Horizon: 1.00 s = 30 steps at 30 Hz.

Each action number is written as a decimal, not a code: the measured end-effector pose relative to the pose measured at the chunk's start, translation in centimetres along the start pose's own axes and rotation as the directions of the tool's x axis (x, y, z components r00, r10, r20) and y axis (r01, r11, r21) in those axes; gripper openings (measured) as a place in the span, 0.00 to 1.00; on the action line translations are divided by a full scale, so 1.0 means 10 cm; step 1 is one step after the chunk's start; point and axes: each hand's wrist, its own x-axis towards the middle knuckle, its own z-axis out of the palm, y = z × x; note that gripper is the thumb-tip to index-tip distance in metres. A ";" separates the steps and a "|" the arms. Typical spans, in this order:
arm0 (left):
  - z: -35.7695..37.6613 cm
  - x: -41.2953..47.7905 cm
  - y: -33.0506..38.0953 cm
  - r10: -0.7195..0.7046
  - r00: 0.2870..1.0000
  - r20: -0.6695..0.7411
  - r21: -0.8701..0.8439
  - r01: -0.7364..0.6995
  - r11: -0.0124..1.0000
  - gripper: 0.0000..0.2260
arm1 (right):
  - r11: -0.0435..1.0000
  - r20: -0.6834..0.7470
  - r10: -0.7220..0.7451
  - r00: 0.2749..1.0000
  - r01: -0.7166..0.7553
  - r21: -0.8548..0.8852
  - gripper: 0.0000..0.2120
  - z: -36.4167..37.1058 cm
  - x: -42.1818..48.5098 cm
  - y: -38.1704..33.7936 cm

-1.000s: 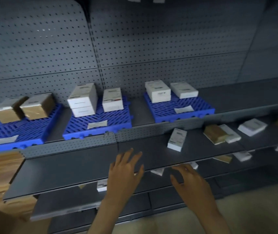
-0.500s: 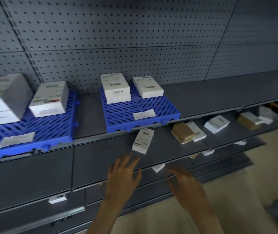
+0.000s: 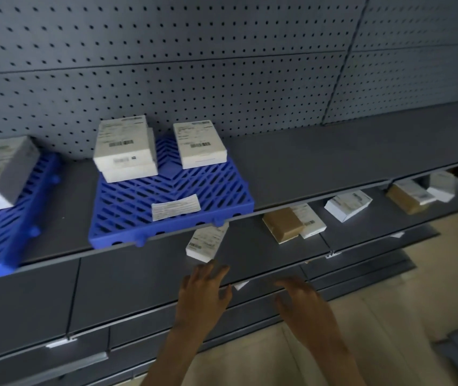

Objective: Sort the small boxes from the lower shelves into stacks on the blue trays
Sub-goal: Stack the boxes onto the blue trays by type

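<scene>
We have closed in: left hand (image 3: 204,296) and right hand (image 3: 303,305), fingers spread and empty, now just short of the white box (image 3: 207,242) below the front edge of the blue tray (image 3: 127,207), likely our next pick.

The back panel (image 3: 222,79) and shelf (image 3: 333,162) look like matt grey painted metal. The tray (image 3: 150,190) is blue moulded plastic, faintly shiny. The white boxes (image 3: 198,143) are smooth card; the brown box (image 3: 282,224), somewhat blurred, seems rougher kraft card. The slip (image 3: 175,206) is paper.

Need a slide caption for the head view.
Left hand and right hand, open, hover before a white box on the lower shelf below a blue tray.
</scene>
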 end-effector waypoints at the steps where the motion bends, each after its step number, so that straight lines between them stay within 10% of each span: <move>1: 0.08 0.07 0.08 -0.005 1.000 -0.004 0.009 0.006 1.000 0.21 | 1.000 0.009 -0.007 1.000 0.007 0.003 0.14 -0.02 0.07 0.13; 12: 0.84 0.58 0.71 -0.215 0.976 -0.037 0.075 0.218 0.973 0.23 | 0.987 0.219 -0.160 0.963 0.162 0.006 0.15 -0.18 0.87 1.34; 26: 1.56 1.45 -0.43 -0.479 0.876 -0.046 0.078 0.482 0.873 0.31 | 0.979 0.258 -0.200 0.945 0.202 0.018 0.33 0.60 1.37 1.87; 30: 1.70 1.54 -0.69 -0.556 0.830 -0.033 -0.030 0.555 0.831 0.30 | 0.976 0.244 -0.212 0.946 0.217 0.006 0.20 0.78 1.47 1.99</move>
